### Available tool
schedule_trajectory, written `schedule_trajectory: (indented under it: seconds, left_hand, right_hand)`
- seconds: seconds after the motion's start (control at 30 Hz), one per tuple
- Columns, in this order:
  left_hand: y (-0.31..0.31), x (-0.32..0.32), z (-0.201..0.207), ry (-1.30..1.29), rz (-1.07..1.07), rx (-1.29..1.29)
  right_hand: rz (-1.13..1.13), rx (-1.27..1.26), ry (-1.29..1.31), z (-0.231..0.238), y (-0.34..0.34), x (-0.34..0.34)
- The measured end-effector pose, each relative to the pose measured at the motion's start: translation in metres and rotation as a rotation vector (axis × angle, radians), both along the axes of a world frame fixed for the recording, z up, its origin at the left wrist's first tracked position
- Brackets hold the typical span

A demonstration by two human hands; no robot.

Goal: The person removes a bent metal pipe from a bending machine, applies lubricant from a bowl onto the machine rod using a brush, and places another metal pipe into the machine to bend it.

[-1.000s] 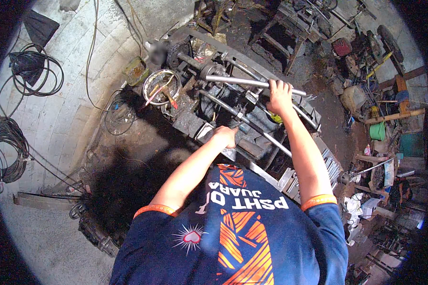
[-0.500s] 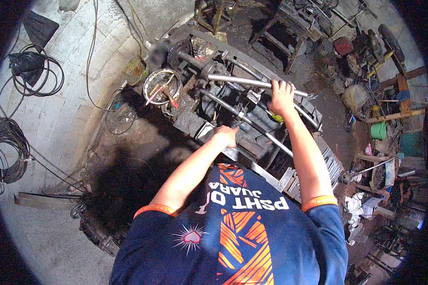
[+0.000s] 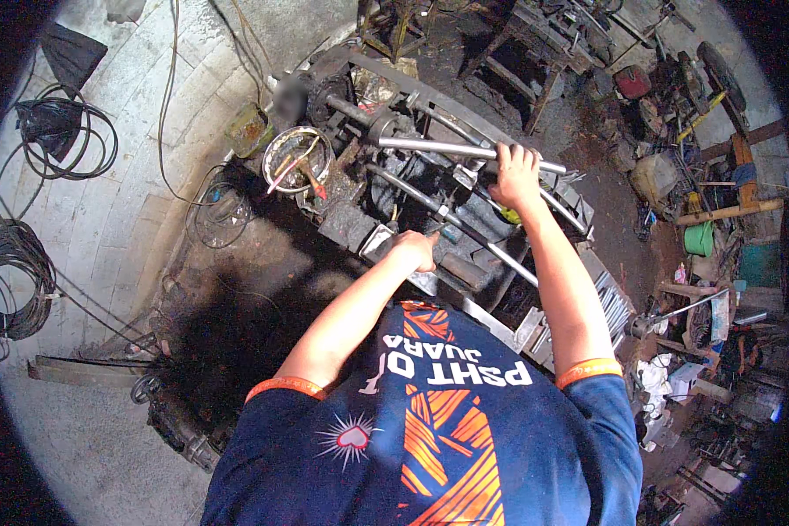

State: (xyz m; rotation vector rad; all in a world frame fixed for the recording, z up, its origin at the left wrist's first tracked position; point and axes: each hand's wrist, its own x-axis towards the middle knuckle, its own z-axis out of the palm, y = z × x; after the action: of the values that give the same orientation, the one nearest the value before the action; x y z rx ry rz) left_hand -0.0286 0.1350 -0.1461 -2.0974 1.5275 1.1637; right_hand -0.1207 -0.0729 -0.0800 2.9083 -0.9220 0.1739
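My right hand (image 3: 517,180) is wrapped over a smooth silver metal rod (image 3: 438,147). The rod lies slanted across the far side of a greasy machine (image 3: 342,226), its left end at a round dark fitting (image 3: 380,129). A short length of it sticks out to the right of my fingers. Closer to me, my left hand (image 3: 415,252) is closed at the machine's near side, and what its fingers grip, if anything, is hidden. Just beyond that hand runs a second, thinner rod (image 3: 491,250) with a nut-like collar (image 3: 442,213). Something yellow (image 3: 510,215) shows under my right wrist.
A round tub (image 3: 276,151) with brushes stands on the machine's left end. Metal bars (image 3: 615,302) lie at its right end. Black cable coils (image 3: 17,272) hang or lie at far left. Scrap, a green bucket (image 3: 699,238) and a red container (image 3: 633,82) crowd the right.
My right hand and the silver rod have shifted slightly to the left, toward the round fitting. My left hand stays nearly in place.
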Motion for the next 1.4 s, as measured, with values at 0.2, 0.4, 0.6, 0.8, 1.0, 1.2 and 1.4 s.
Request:
schedule_trajectory:
  seconds: [0.2, 0.4, 0.6, 0.8, 1.0, 1.2, 1.4]
  left_hand:
    - [0.002, -0.001, 0.008, 0.01, 0.002, -0.008]
    - [0.001, -0.003, 0.005, -0.033, -0.023, -0.029]
    - [0.002, -0.005, 0.005, -0.06, -0.04, -0.023]
    - [0.003, -0.006, 0.004, -0.045, -0.035, -0.043]
    - [0.004, -0.007, 0.003, -0.059, -0.025, -0.04]
    - [0.003, -0.006, -0.001, -0.067, -0.048, 0.002]
    - [0.004, -0.006, -0.003, -0.042, -0.027, -0.033]
  right_hand:
    - [-0.02, 0.053, 0.049, 0.008, 0.002, 0.0]
    - [-0.037, 0.063, -0.002, 0.006, 0.003, -0.003]
    - [-0.038, 0.041, 0.015, 0.006, 0.005, -0.003]
    - [-0.034, 0.022, 0.01, 0.006, 0.006, -0.001]
    - [-0.002, 0.017, -0.029, 0.006, 0.004, -0.001]
    - [-0.032, 0.02, -0.003, 0.004, 0.004, -0.003]
    - [-0.041, 0.026, -0.026, 0.008, 0.008, -0.005]
